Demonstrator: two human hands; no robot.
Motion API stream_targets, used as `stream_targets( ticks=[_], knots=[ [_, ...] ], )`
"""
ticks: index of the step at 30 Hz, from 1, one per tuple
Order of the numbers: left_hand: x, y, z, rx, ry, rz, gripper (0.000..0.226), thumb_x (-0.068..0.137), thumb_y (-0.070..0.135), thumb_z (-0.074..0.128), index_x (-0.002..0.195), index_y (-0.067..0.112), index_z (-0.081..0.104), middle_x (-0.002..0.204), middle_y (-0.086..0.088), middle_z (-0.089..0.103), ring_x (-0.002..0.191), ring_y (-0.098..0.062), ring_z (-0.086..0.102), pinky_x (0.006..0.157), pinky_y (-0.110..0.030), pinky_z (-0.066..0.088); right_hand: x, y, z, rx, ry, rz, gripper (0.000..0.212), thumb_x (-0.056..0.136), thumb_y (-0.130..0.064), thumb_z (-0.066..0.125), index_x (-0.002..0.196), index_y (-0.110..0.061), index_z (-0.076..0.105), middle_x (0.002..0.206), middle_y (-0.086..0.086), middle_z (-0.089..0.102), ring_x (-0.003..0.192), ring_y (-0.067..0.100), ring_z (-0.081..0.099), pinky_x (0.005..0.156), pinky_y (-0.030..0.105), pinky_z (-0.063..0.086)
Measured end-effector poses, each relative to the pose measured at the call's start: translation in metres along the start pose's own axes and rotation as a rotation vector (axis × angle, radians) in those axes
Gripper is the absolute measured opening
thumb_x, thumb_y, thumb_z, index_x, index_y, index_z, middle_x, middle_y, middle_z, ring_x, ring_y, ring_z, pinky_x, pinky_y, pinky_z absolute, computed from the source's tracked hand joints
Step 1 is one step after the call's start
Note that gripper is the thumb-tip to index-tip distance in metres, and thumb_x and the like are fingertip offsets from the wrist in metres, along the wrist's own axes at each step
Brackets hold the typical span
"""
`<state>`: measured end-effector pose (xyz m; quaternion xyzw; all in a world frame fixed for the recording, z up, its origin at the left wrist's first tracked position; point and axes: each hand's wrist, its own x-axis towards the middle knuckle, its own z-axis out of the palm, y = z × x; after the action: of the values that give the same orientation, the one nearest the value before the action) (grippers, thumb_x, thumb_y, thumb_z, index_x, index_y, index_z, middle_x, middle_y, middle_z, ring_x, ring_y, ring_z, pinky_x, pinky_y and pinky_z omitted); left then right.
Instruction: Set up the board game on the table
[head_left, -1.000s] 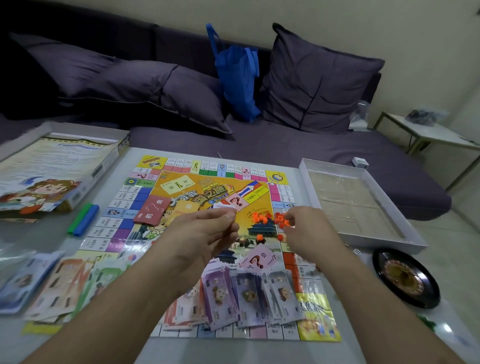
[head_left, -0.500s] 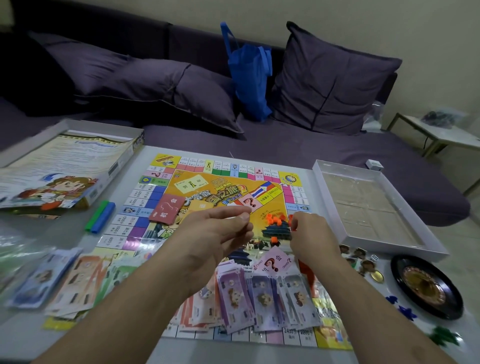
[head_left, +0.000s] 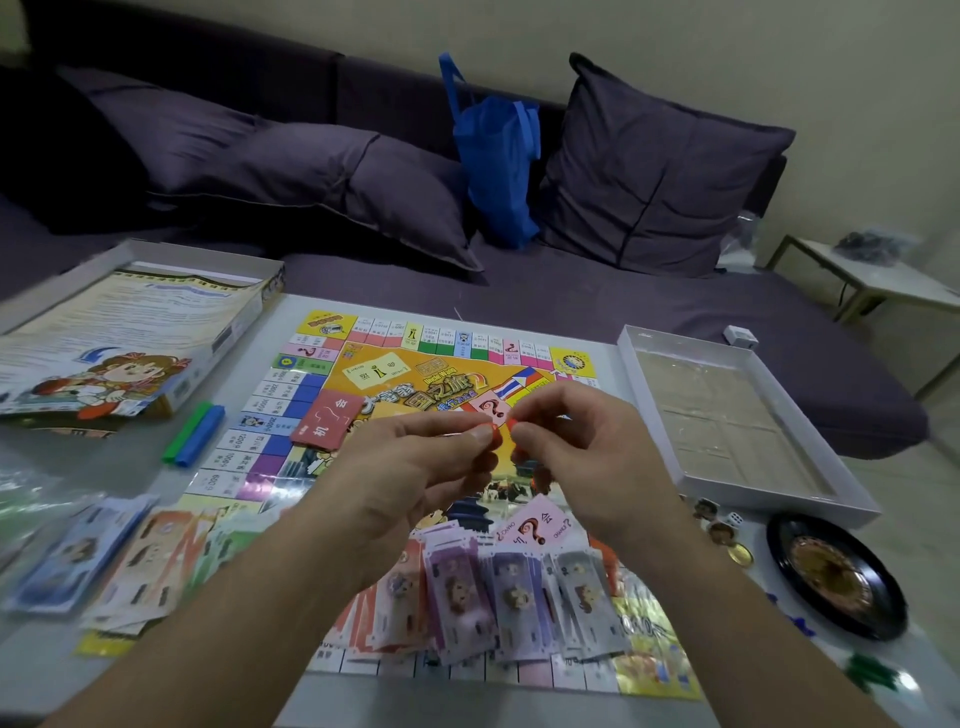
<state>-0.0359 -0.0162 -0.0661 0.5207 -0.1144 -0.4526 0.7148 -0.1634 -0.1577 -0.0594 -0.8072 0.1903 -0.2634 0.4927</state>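
Observation:
The colourful game board lies flat in the middle of the table. Above its centre my left hand and my right hand meet, fingertips pinching small orange plastic pieces between them. More orange pieces show under my right palm on the board. Paper money lies fanned along the board's near edge, with a pink question-mark card just behind it. A red card rests on the board's left side.
The box lid with rule sheet sits at far left, green and blue sticks beside it. More banknotes lie near left. The open white box tray stands right, a roulette wheel, tokens and a die near it. A sofa lies behind.
My hands have come together over the board's centre; the orange pieces that lay by my right hand are now pinched between both hands' fingertips. The camera has shifted slightly left.

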Motion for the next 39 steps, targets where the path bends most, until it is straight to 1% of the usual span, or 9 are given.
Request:
stream_targets(
  ticks=[4, 13, 19, 25, 27, 29, 31, 35, 39],
  knots=[
    [-0.004, -0.002, 0.004, -0.003, -0.033, -0.006, 0.025, 0.080, 0.002, 0.076, 0.105, -0.002, 0.079, 0.102, -0.025, 0.078, 0.092, -0.031, 0.078, 0.075, -0.030, 0.065, -0.004, 0.002, 0.005, 0.076, 0.011, -0.004, 0.020, 0.093, 0.000, 0.074, 0.093, -0.020, 0.074, 0.084, 0.002, 0.073, 0.079, 0.020, 0.071, 0.061, 0.030, 0.055],
    [-0.007, 0.005, 0.003, 0.084, -0.054, 0.007, 0.030, 0.068, 0.005, 0.079, 0.097, -0.002, 0.081, 0.100, -0.024, 0.078, 0.091, -0.033, 0.077, 0.073, -0.030, 0.065, -0.005, 0.000, 0.005, 0.122, 0.061, 0.022, 0.023, 0.088, 0.004, 0.078, 0.087, -0.019, 0.080, 0.082, 0.004, 0.077, 0.077, 0.021, 0.074, 0.062, 0.033, 0.057],
    [-0.007, 0.002, 0.000, 0.010, -0.047, -0.007, 0.027, 0.070, 0.003, 0.078, 0.096, -0.002, 0.081, 0.103, -0.025, 0.077, 0.091, -0.032, 0.078, 0.075, -0.032, 0.065, -0.003, -0.001, 0.009, 0.147, 0.045, -0.011, 0.025, 0.087, 0.004, 0.079, 0.087, -0.020, 0.081, 0.083, 0.004, 0.077, 0.074, 0.020, 0.072, 0.063, 0.032, 0.056],
    [-0.005, 0.004, 0.006, -0.042, -0.031, 0.013, 0.028, 0.069, 0.005, 0.079, 0.096, 0.000, 0.081, 0.089, -0.021, 0.076, 0.077, -0.025, 0.074, 0.067, -0.030, 0.063, -0.003, -0.003, -0.002, 0.185, 0.040, 0.016, 0.028, 0.086, 0.012, 0.076, 0.099, -0.013, 0.079, 0.089, 0.006, 0.080, 0.086, 0.023, 0.079, 0.080, 0.033, 0.064],
    [-0.003, 0.005, 0.006, -0.038, -0.012, 0.016, 0.031, 0.070, 0.003, 0.078, 0.100, 0.000, 0.080, 0.093, -0.022, 0.076, 0.078, -0.025, 0.074, 0.066, -0.029, 0.062, -0.004, -0.003, -0.003, 0.210, 0.074, 0.061, 0.028, 0.084, 0.011, 0.077, 0.098, -0.013, 0.079, 0.090, 0.005, 0.081, 0.089, 0.022, 0.079, 0.084, 0.039, 0.065],
    [-0.001, 0.004, 0.005, -0.029, -0.005, 0.007, 0.026, 0.077, -0.002, 0.077, 0.103, -0.001, 0.079, 0.101, -0.025, 0.076, 0.080, -0.026, 0.074, 0.067, -0.029, 0.063, -0.005, -0.003, -0.005, 0.221, 0.088, 0.090, 0.026, 0.084, 0.010, 0.077, 0.098, -0.012, 0.079, 0.092, 0.005, 0.081, 0.093, 0.022, 0.079, 0.088, 0.048, 0.064],
    [0.000, 0.002, 0.004, -0.017, -0.002, 0.000, 0.020, 0.083, -0.005, 0.075, 0.103, -0.002, 0.079, 0.107, -0.027, 0.076, 0.081, -0.026, 0.074, 0.069, -0.030, 0.062, -0.005, -0.002, -0.007, 0.225, 0.096, 0.093, 0.025, 0.084, 0.012, 0.076, 0.097, -0.009, 0.079, 0.092, 0.006, 0.081, 0.094, 0.022, 0.079, 0.090, 0.050, 0.063],
    [0.000, 0.000, 0.004, -0.015, -0.012, -0.003, 0.016, 0.085, -0.005, 0.075, 0.100, -0.003, 0.080, 0.104, -0.025, 0.076, 0.080, -0.025, 0.074, 0.069, -0.029, 0.062, -0.002, -0.005, -0.007, 0.195, 0.110, 0.066, 0.022, 0.084, 0.009, 0.078, 0.094, -0.011, 0.078, 0.088, 0.005, 0.081, 0.091, 0.021, 0.079, 0.087, 0.042, 0.065],
    [0.000, 0.001, 0.004, 0.018, -0.028, 0.034, 0.019, 0.083, -0.002, 0.076, 0.101, -0.003, 0.079, 0.101, -0.025, 0.076, 0.080, -0.025, 0.074, 0.069, -0.028, 0.062, -0.002, -0.003, -0.007, 0.043, 0.095, -0.005, 0.027, 0.083, 0.007, 0.082, 0.093, -0.018, 0.078, 0.084, 0.003, 0.079, 0.081, 0.022, 0.078, 0.077, 0.039, 0.066]
  ],
)
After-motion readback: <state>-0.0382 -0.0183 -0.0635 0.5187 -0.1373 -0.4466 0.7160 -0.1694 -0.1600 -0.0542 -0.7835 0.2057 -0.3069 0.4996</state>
